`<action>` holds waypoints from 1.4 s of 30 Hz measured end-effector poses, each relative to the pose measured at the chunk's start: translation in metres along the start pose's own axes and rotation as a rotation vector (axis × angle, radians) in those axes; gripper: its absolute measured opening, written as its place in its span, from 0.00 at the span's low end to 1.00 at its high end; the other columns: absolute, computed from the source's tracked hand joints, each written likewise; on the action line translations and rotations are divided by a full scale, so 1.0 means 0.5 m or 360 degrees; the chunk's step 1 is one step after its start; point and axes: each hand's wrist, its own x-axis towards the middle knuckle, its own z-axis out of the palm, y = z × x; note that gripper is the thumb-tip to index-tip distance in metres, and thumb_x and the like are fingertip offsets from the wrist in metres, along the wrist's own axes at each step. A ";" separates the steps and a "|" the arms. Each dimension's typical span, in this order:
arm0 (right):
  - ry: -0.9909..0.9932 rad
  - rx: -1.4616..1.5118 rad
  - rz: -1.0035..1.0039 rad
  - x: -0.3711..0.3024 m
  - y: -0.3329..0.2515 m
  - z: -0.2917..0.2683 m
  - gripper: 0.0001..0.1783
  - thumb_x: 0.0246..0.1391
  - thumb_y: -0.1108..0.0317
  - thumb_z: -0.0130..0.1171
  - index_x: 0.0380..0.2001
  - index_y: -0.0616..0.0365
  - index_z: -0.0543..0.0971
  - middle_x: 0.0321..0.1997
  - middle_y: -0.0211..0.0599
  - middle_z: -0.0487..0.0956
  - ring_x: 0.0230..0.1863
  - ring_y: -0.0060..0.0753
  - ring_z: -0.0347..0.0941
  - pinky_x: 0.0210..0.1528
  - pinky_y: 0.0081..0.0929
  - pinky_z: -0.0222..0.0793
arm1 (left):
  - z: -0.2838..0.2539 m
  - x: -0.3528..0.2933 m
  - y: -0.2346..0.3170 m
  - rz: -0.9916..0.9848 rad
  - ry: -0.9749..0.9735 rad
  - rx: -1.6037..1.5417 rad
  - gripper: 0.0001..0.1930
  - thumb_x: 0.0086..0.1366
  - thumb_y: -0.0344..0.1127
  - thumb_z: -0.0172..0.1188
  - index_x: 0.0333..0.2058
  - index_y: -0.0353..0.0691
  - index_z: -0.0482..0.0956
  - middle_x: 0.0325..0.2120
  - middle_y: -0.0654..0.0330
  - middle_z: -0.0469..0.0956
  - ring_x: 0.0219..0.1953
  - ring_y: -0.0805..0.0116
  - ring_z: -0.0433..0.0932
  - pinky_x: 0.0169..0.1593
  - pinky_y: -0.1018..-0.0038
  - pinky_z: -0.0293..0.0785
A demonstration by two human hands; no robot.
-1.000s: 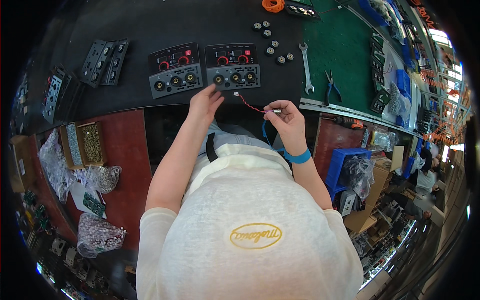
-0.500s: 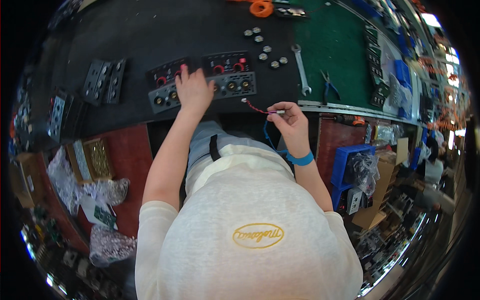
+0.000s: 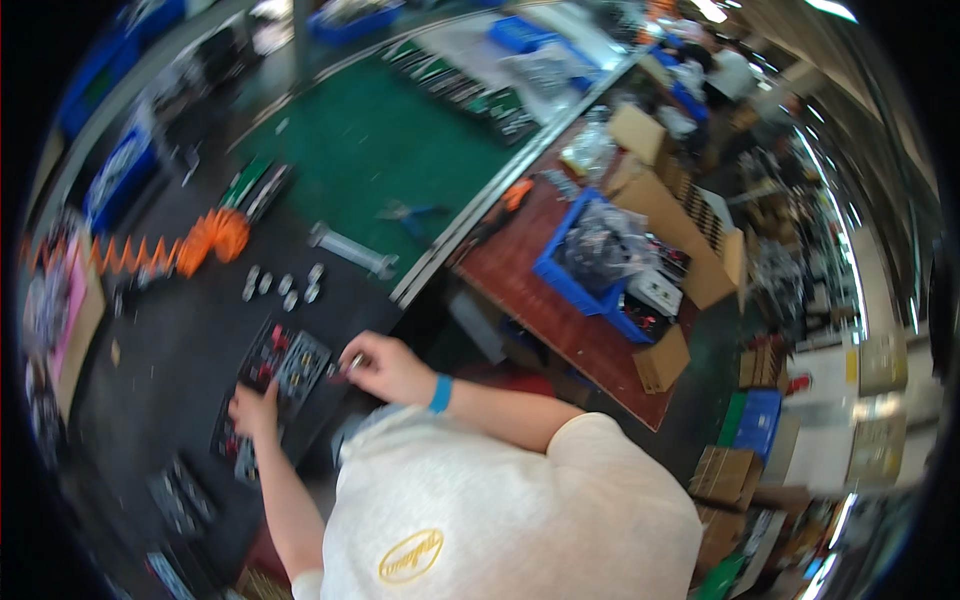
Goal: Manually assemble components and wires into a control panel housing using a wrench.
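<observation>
Your right hand (image 3: 388,370) pinches a small metal cylinder (image 3: 357,360) between thumb and fingertips, just beside one control panel (image 3: 300,368). Your left hand (image 3: 256,408) lies between that panel and a second panel (image 3: 246,466), over their edges; blur hides whether its fingers grip. Past your hands sit loose metal fittings (image 3: 285,287), with a wrench (image 3: 352,250) and pliers (image 3: 412,214) farther out beyond your right hand.
</observation>
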 end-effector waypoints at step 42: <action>0.0198 0.0147 -0.0073 0.020 -0.027 -0.079 0.11 0.53 0.76 0.55 0.40 0.62 0.69 0.30 0.33 0.73 0.31 0.21 0.71 0.34 0.19 0.69 | -0.097 -0.038 0.040 0.0084 -0.0652 -0.1892 0.23 0.58 0.38 0.61 0.47 0.26 0.72 0.45 0.46 0.73 0.46 0.56 0.73 0.46 0.59 0.72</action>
